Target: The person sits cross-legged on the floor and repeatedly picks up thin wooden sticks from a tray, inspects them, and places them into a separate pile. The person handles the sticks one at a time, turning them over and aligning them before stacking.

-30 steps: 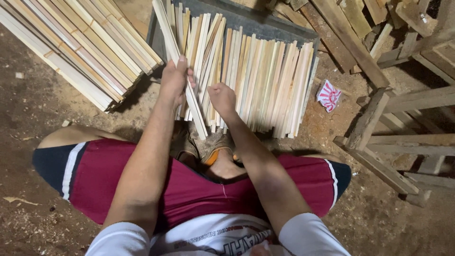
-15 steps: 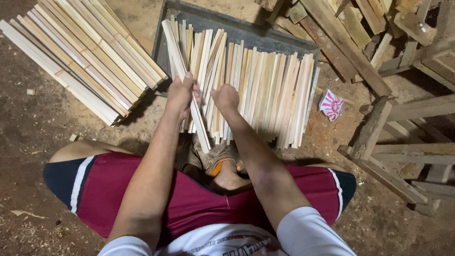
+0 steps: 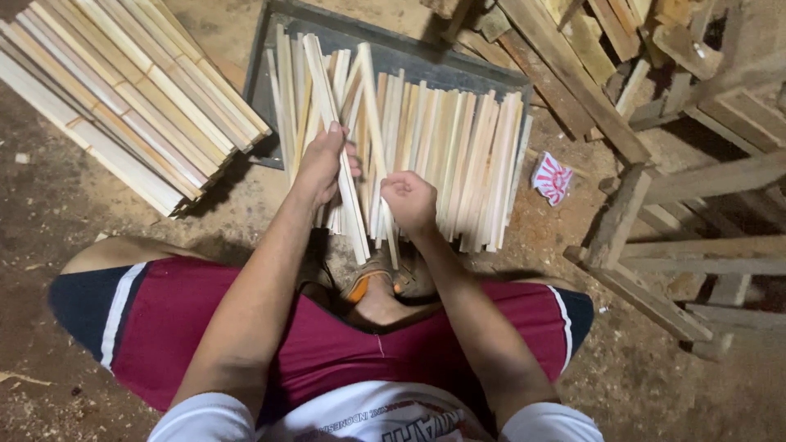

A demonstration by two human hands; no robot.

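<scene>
Dirt floor (image 3: 74, 188) is lying under stacked slats (image 3: 123, 90) (timber scraps right); left hand (image 3: 321, 164) is gripping one wooden strip (image 3: 348, 184), right hand (image 3: 409, 203) apparently clenching another from the pile (image 3: 458, 164).

The left hand (image 3: 322, 166) grips one thin wood stick (image 3: 337, 139) pointing to eleven o'clock. The right hand (image 3: 409, 202) pinches another stick (image 3: 372, 123). More sticks (image 3: 467, 164) lie on a dark tray (image 3: 393, 51).

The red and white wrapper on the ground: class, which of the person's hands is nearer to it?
Right. The right hand is just left of the wrapper; the left hand lies farther left.
</scene>
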